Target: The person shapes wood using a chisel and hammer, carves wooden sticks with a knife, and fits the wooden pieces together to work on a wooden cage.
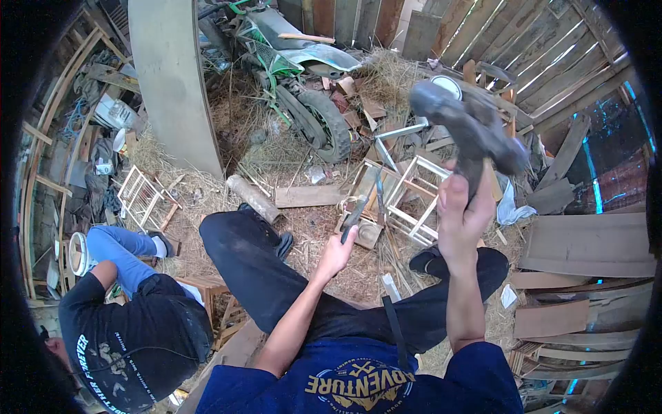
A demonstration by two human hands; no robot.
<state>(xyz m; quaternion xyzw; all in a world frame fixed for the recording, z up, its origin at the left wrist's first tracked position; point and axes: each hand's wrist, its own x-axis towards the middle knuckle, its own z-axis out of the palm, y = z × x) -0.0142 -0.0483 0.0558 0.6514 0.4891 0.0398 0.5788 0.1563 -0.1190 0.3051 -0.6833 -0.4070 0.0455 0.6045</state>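
My right hand (465,214) is raised at the right, its fingers wrapped round the handle of a hammer (476,131), whose head is blurred. Lower and nearer the middle, my left hand (336,254) grips a dark metal tool (356,215) that points up and away. Just beyond that tool lies a small wooden block (369,233) on the straw-strewn ground. A pale wooden frame (417,200) stands between my two hands, with another wooden piece (369,181) beside it.
Another person (138,331) sits at the lower left. A green and white motorbike (289,69) stands ahead, near a tall board (172,83). A log (253,197) and a plank (310,196) lie before my legs. Curved boards (586,245) are stacked at right.
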